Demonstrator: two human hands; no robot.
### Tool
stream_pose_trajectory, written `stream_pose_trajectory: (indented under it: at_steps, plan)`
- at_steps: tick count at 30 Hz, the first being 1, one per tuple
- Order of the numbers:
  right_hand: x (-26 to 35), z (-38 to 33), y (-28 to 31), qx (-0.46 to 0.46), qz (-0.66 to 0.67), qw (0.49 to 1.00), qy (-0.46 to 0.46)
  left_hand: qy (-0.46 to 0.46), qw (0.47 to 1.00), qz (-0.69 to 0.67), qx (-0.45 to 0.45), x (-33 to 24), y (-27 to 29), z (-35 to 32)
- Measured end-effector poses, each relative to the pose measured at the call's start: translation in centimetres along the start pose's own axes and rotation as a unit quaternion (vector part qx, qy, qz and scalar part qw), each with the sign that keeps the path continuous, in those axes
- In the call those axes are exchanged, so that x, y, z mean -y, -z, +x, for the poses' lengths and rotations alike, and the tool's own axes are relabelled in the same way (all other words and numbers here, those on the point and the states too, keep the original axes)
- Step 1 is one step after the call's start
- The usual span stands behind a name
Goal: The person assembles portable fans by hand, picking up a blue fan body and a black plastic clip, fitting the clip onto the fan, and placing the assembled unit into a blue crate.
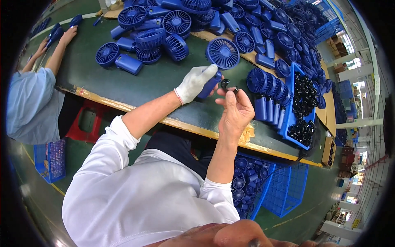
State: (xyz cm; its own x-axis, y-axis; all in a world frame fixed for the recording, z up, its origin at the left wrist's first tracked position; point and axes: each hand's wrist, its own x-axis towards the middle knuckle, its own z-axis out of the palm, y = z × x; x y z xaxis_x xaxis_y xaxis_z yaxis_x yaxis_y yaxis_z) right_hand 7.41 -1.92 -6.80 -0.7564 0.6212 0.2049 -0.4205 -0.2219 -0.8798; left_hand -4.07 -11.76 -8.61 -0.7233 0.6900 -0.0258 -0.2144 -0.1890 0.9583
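At right, blue tray of black parts; left hand grips fan, right hand pinches seemingly similar part.

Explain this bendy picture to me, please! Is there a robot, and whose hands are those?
There's no robot here, just a person working. The camera sits on that person's head and looks down, and its very wide lens makes straight edges bend. The left hand, in a white glove, holds a blue handheld fan by its handle. The right hand, with no glove, pinches a small black part close to that handle. On the green table lie lots more blue fans, and a blue tray full of little black pieces. Over on the left, another person works too.
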Motion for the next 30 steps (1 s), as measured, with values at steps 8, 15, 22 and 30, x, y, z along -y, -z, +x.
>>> stream_pose_trajectory:
  at_steps: [8,15,22,30]
  plan:
    - [-3.1,0.9,2.2,0.022,-0.037,0.998,-0.052,-0.058,0.942,0.33,0.025,-0.8,-1.1,-0.3]
    - [-3.7,1.1,2.9,-0.025,-0.076,0.995,-0.067,-0.146,0.912,0.382,-0.017,1.2,-1.2,0.3]
    - [-4.5,1.5,2.7,0.044,-0.002,0.983,-0.179,-0.023,0.981,0.179,0.077,1.2,-1.1,-0.2]
    - [-1.8,0.9,1.3,-0.049,-0.19,0.979,-0.057,0.044,0.994,0.027,0.099,2.9,-2.5,-0.5]
